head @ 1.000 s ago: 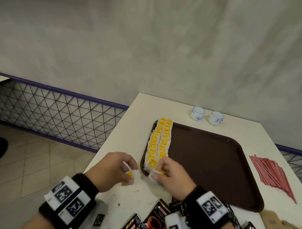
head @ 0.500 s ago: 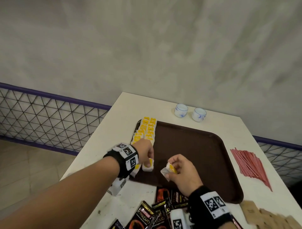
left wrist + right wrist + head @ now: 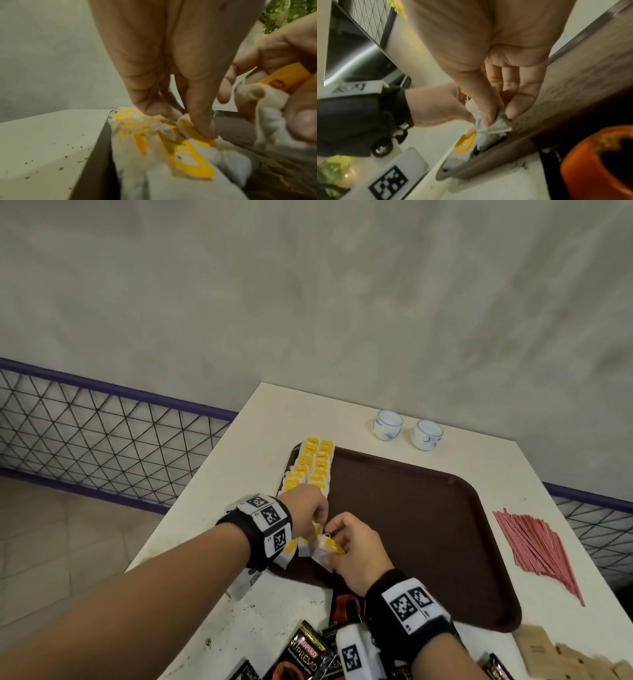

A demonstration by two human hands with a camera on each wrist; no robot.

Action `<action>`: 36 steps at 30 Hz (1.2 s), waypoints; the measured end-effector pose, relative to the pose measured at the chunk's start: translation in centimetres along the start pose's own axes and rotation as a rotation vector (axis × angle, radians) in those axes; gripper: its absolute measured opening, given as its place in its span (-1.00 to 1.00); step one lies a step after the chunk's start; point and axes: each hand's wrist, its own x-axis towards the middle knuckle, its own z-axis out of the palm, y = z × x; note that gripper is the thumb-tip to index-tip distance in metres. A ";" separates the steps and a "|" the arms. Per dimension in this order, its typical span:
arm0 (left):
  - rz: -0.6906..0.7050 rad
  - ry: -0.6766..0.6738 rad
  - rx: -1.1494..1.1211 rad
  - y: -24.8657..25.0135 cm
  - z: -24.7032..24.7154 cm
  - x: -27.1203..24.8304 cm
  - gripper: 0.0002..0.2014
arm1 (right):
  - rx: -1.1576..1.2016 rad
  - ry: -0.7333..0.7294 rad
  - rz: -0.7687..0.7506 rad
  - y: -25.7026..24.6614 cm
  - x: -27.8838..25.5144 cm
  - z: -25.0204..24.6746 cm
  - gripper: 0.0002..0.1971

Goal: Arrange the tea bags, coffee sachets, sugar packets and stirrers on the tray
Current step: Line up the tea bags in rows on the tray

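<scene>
Two rows of white tea bags (image 3: 313, 470) with yellow tags lie along the left edge of the brown tray (image 3: 411, 525). At the near end of those rows my left hand (image 3: 317, 517) pinches the yellow tag of a tea bag (image 3: 193, 161) lying on the tray. Close beside it, just above the tray's near left corner, my right hand (image 3: 334, 542) pinches another tea bag (image 3: 322, 549) between thumb and fingers (image 3: 488, 119). Off the tray on the table lie red stirrers (image 3: 534, 549), black coffee sachets (image 3: 308, 655) and brown sugar packets (image 3: 548, 652).
Two small white cups (image 3: 407, 431) stand on the table behind the tray. The white table (image 3: 212, 508) ends at its left edge close to the tea bag rows; a mesh railing (image 3: 102, 440) and floor lie beyond. Tea crumbs dot the table's near left.
My left hand has gone from the table's left side onto the tray with its tea bag. The right hand has brought its tea bag left, next to the left hand.
</scene>
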 end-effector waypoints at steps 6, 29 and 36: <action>-0.027 0.255 -0.147 -2.4 -1.7 -2.1 -0.77 | -0.130 -0.073 -0.013 -0.5 1.9 1.3 -0.57; -0.656 0.199 -0.201 -11.9 2.2 -16.8 -0.75 | -0.074 0.008 0.027 -0.7 1.0 1.8 -0.49; -0.260 0.312 -0.493 -5.6 1.7 -14.6 -0.81 | 0.055 0.082 0.020 -1.2 -1.9 -1.2 -0.57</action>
